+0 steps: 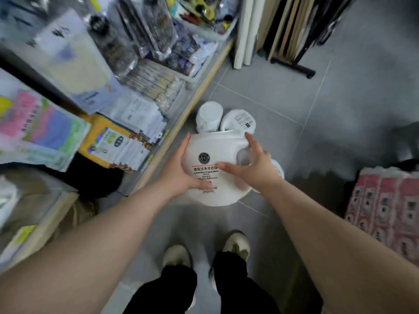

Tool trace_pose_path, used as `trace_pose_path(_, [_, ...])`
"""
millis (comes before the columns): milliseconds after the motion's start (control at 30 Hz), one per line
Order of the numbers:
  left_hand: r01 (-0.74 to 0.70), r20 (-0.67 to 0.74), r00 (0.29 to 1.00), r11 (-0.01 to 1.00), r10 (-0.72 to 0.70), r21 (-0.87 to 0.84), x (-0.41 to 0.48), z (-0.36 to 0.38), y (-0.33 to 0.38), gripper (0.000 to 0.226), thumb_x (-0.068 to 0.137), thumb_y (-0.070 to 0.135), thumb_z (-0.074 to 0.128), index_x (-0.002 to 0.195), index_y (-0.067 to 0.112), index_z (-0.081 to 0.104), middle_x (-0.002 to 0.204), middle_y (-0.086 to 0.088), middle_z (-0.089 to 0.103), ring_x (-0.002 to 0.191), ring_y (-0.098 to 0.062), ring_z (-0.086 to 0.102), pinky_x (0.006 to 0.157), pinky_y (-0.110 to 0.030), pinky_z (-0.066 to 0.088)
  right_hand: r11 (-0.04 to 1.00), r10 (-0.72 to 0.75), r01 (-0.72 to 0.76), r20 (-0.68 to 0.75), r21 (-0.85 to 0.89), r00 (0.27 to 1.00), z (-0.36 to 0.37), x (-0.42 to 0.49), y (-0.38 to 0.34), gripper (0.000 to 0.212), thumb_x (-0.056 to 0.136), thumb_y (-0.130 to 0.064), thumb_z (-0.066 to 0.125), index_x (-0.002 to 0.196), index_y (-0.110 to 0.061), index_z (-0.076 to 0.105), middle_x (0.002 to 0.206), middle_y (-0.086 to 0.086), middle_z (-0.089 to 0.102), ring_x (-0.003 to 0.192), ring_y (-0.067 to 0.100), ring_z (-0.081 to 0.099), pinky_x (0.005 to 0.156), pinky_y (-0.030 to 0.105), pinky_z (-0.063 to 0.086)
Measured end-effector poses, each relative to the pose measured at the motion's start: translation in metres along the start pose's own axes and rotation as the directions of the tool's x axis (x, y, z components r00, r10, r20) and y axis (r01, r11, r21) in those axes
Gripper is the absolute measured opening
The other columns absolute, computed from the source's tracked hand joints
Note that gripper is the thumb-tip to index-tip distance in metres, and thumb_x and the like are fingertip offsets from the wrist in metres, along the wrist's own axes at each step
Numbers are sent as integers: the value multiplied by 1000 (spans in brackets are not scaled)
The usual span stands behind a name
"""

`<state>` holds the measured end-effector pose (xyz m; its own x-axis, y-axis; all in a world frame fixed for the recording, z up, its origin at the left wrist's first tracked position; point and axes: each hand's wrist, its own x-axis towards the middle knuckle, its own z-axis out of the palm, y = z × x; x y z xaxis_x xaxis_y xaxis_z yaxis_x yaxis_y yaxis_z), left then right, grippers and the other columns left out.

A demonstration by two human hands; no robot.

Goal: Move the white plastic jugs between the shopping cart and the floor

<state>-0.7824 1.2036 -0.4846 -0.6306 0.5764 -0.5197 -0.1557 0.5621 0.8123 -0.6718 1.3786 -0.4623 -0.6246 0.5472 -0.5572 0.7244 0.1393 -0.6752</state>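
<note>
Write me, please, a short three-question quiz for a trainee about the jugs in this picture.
1. True or false: the left hand and the right hand both hold the labelled jug.
2. How many white jugs lie on the floor just beyond it? A one, B two, C five.
3. Fill in: the pink packs are on the person's ____ side.
Key: 1 true; 2 B; 3 right.

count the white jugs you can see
3: held jug between left hand and right hand; two jugs on the floor beyond it. White shape behind right hand may be another.
</note>
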Motion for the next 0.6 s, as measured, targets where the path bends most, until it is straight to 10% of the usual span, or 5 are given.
trace_pose_path(433, [-162,-283,944,985,170,53,-206,-151,135,124,51,10,93,149,41,24,131,17,42,122,-6,44,94,-18,38,950,-310,312,117,6,943,-16,-168,-199,134,25,-86,74,143,-51,19,146,-1,41,132,23,42,103,51,44])
trace_pose_path(600, [-169,-467,871,986,150,3,-257,-171,140,127,47,16,95,147,46,23,137,19,39,125,-7,42,95,-22,38,858,-505,514,199,7,840,-3,-184,-239,113,44,-71,82,140,-46,28,137,-7,47,127,19,46,103,44,45])
